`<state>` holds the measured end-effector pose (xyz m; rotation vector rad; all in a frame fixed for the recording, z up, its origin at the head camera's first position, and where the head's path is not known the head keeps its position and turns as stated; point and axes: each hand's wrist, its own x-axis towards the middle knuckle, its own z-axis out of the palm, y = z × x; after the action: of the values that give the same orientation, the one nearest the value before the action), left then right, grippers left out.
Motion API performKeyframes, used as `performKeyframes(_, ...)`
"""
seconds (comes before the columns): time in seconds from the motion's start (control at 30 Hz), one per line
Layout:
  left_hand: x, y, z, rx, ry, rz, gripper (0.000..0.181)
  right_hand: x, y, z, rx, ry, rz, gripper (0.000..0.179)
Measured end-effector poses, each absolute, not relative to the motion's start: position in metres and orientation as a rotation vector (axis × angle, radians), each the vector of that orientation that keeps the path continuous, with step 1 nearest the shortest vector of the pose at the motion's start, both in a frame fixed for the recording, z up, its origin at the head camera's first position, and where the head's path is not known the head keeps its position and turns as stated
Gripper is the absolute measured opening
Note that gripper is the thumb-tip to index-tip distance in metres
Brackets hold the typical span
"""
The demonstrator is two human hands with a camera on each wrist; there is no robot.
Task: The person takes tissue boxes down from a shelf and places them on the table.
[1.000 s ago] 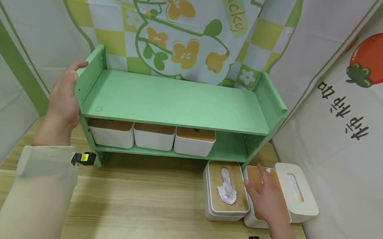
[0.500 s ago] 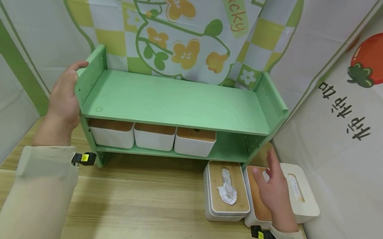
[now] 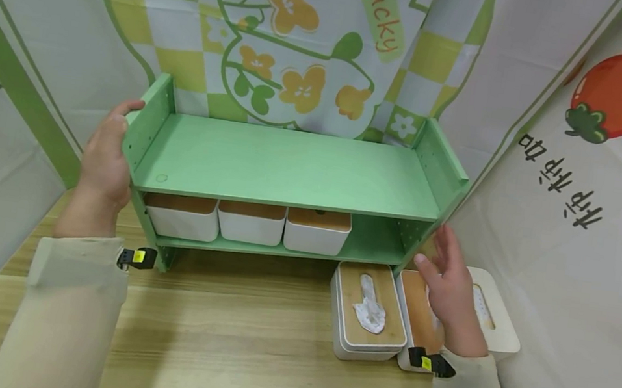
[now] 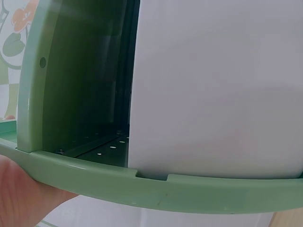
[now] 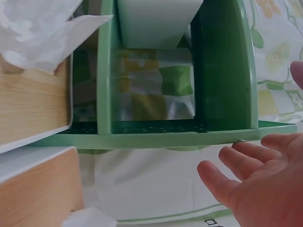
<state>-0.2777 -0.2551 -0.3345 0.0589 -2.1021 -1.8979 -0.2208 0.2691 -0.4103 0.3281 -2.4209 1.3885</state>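
A light green two-level shelf (image 3: 291,165) stands in the middle of the head view. My left hand (image 3: 109,161) holds its left side panel, the palm outside and a fingertip over the upper edge. In the left wrist view that hand (image 4: 23,194) is partly hidden behind the panel. My right hand (image 3: 452,285) is beside the right side panel, fingers extended and apart, holding nothing. The right wrist view has its fingertips (image 5: 227,152) close to the panel; contact is unclear. Several white boxes are around: a left box (image 3: 183,223), middle box (image 3: 250,228) and right box (image 3: 317,239) occupy the lower level.
In front of the shelf's right end sit a wood-lidded tissue box (image 3: 346,284) with tissue sticking out, a second wood-lidded box (image 3: 419,313) partly behind my hand, and an all-white tissue box (image 3: 501,320). Printed cloth (image 3: 319,44) hangs behind. The table (image 3: 234,328) is wooden.
My right hand has risen from above the second wood-lidded box and moved forward to the shelf's right side panel. My left hand and the shelf stay where they were.
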Motion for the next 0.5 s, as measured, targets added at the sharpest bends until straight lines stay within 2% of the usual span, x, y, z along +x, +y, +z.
performKeyframes(0.5,-0.278,-0.256,-0.335,0.061,-2.118,-1.888,0.049,-0.235,0.270,-0.378,0.429,-2.259,1.539,0.072)
